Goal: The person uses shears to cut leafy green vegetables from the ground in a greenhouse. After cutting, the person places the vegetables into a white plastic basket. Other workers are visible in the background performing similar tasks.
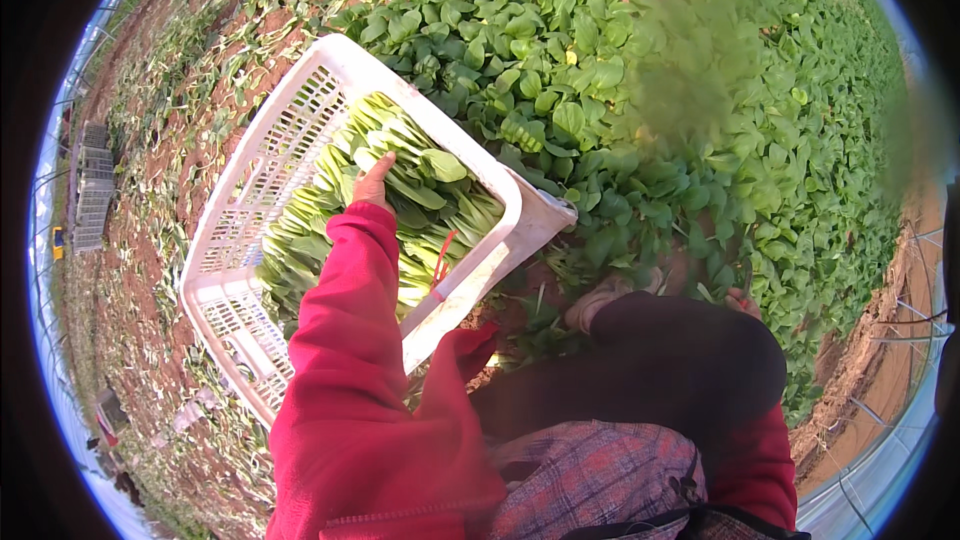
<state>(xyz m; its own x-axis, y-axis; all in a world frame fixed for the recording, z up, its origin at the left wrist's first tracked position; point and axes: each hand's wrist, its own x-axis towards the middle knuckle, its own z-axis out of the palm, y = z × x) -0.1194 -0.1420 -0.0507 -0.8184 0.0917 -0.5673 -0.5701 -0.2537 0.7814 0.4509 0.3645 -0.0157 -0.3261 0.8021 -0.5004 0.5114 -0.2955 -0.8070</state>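
Note:
My left hand (375, 184) reaches into a white plastic crate (517, 199) and rests on the leafy greens (420, 195) piled inside, with a finger or thumb showing above the leaves. Whether it grips any of them cannot be told. The greens have pale stalks and broad green leaves. A red strip (444, 259) lies on them near the crate's lower right rim. Beyond my bent knee, my right hand (742, 303) is mostly hidden, low beside the growing plants; a thin, dark object seems to stick up from it.
Dense leafy plants (570, 120) grow beyond the crate and to the right. Cut leaves litter the soil (217, 90) at left. More crates (94, 187) stand at the far left. My shoe (600, 300) is between the crate and the plants. A bare dirt strip (877, 405) runs along the right edge.

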